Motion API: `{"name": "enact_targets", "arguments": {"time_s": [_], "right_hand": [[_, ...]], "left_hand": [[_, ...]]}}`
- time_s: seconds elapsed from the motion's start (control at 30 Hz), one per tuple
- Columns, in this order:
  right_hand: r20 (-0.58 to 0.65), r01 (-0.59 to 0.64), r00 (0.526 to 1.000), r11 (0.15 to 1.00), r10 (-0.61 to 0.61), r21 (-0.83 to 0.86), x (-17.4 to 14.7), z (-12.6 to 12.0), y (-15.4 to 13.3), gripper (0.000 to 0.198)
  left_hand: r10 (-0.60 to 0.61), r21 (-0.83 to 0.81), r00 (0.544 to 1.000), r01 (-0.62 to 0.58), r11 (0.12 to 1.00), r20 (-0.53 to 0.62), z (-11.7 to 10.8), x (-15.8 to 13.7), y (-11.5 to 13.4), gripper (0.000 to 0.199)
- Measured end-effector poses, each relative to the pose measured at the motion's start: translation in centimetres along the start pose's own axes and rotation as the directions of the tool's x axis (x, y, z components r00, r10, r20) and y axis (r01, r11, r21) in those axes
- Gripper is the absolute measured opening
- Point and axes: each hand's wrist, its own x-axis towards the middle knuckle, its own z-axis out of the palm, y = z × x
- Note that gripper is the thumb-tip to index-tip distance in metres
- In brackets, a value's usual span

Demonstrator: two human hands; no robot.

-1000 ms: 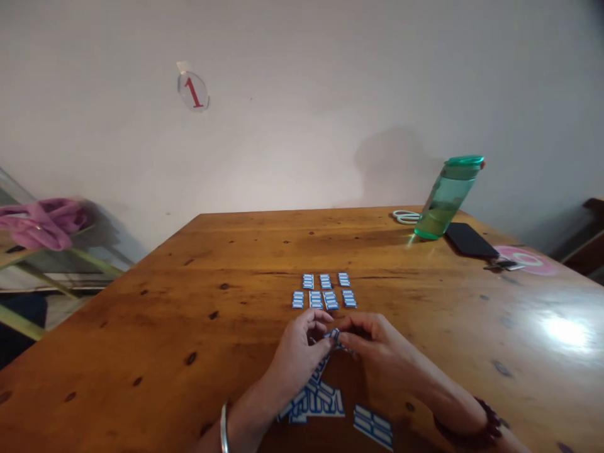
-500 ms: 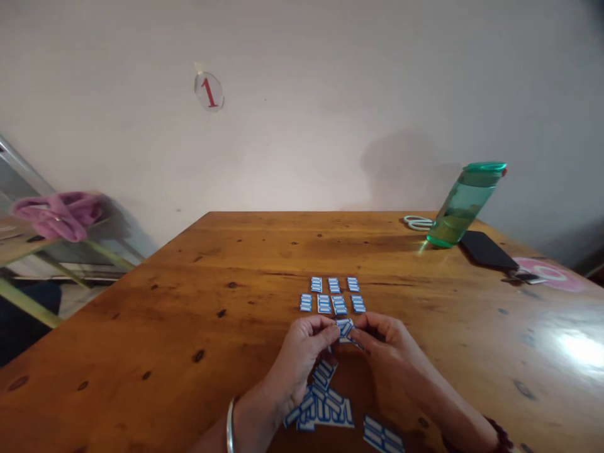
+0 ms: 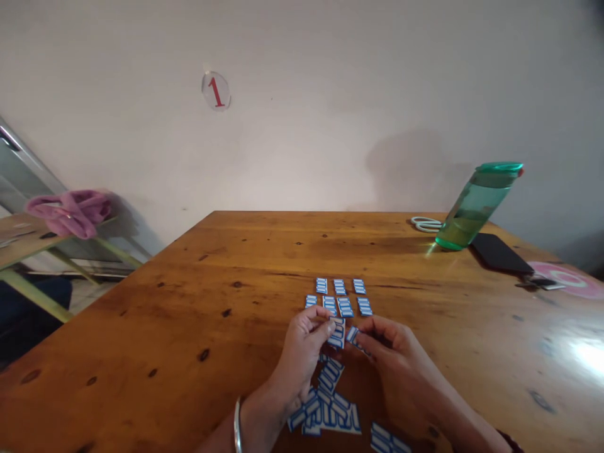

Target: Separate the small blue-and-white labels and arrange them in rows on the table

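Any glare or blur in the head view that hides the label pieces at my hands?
Head view: glare patch on the table far right, clear of the labels; left hand and right hand are dim, slightly soft; wide-angle lens tilts the bottle.

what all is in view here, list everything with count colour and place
small labels: seven, blue and white, two rows mid-table
label strip: one long sheet, blue and white, table near edge
table: one, brown wood
bottle: one, green, far right of table
scissors: one, white handles, left of bottle
dark flat case: one, black, right of bottle
pink disc: one, right edge of table
pink cloth: one, on side table at left
number tag: one, red 1, on wall
left hand: pinching strip end
right hand: pinching one label
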Motion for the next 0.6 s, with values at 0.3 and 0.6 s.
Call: {"name": "enact_targets", "arguments": {"time_s": [0.3,0.6], "right_hand": [[0.026,-0.112,0.994,0.957,0.108,0.267,-0.6,-0.4,-0.9,0.024],[-0.059,-0.107,0.991,0.976,0.120,0.192,-0.2,-0.6,-1.4,0.024]], "left_hand": [[-0.042,0.064,0.998,0.039,0.997,0.041,0.4,-0.2,-0.1,0.022],[0.062,0.163,0.998,-0.067,0.984,0.032,-0.1,0.4,-0.4,0.020]]}}
